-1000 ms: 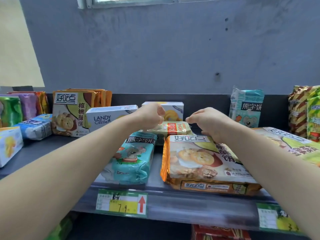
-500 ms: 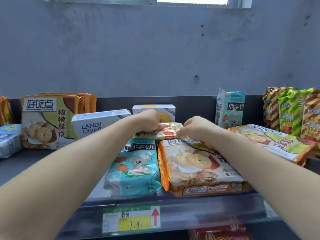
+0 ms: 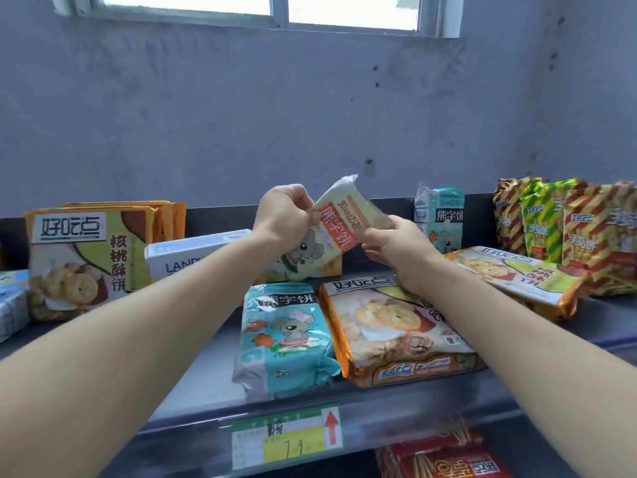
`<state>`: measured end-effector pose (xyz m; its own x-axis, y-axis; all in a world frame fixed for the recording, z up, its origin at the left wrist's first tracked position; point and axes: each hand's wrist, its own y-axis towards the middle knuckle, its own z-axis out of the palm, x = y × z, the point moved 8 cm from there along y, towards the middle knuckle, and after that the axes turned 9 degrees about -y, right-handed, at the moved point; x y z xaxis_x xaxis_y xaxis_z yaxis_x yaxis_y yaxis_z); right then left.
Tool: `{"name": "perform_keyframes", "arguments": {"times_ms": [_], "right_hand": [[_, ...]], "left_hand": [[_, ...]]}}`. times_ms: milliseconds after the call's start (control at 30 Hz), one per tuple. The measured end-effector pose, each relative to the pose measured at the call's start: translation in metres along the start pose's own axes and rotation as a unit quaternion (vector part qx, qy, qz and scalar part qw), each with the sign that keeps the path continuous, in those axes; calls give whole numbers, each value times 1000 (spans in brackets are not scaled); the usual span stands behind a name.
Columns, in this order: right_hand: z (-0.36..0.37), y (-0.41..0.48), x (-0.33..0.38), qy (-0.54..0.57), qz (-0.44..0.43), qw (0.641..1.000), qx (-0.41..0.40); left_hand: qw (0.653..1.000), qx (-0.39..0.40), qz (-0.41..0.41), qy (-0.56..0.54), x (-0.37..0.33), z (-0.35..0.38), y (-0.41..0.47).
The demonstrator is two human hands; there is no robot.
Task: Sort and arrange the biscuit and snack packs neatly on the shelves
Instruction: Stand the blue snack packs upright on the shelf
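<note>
Head view, single camera.

1. Task item. The cream bear-biscuit pack (image 3: pixel 344 222) is held at mid-frame, above the back part of the shelf (image 3: pixel 213 353). It is tilted, with its crimped top end toward 1 o'clock and its lower end toward 7 o'clock. Whether the lower end touches anything behind it cannot be told.

2. Left grip (image 3: pixel 282 215). It sits at 9 o'clock of the pack, fingers curled, pinching the pack's left edge.

3. Right grip (image 3: pixel 396 246). It sits at 4 o'clock of the pack, thumb and fingers pinching the right edge beside the orange label.

4. Stock on the shelf.
- At 6 o'clock of the held pack, a teal bear pack (image 3: pixel 286 332) lies flat at the shelf front.
- An orange walnut-biscuit pack (image 3: pixel 396 329) lies at its 3 o'clock, long sides touching. The right forearm crosses over this pack's far corner.
- A second orange pack (image 3: pixel 517 277) lies tilted at 3 o'clock of the right grip, just in front of the striped stick packs (image 3: pixel 551 229).
- An upright teal pack (image 3: pixel 441 219) stands at the back, at 2 o'clock of the right grip.
- A white LANDY box (image 3: pixel 196 253) sits at 8 o'clock of the left grip, partly hidden by the forearm.
- Upright orange packs (image 3: pixel 86 257) stand at 9 o'clock.

5. A price tag (image 3: pixel 286 439) is on the front rail at 6 o'clock.
</note>
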<state>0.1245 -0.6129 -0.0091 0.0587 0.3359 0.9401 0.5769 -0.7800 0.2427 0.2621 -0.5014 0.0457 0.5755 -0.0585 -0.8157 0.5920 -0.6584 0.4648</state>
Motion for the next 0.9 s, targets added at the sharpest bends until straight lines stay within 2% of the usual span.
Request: {"name": "perform_keyframes", "arguments": {"times_ms": [100, 167, 267, 400, 633, 767, 900], "right_hand": [[-3, -6, 14, 102, -7, 995, 8], [-12, -10, 23, 128, -18, 992, 3], [-41, -17, 32, 99, -43, 993, -38], [-88, -24, 40, 47, -80, 992, -80], [-157, -7, 30, 12, -94, 991, -90], [-186, 17, 19, 12, -90, 994, -54], [-204, 50, 9, -7, -84, 996, -24]], "left_hand": [[995, -31, 33, -84, -20, -1, -3], [990, -32, 41, -132, -32, 5, -7], [979, -6, 21, -202, -41, 28, -12], [960, 67, -22, -271, -49, 72, -19], [964, 90, -34, -247, -74, 138, -9], [973, 92, -14, -211, -87, 172, 9], [981, 57, -10, -187, -90, 201, 30]]}}
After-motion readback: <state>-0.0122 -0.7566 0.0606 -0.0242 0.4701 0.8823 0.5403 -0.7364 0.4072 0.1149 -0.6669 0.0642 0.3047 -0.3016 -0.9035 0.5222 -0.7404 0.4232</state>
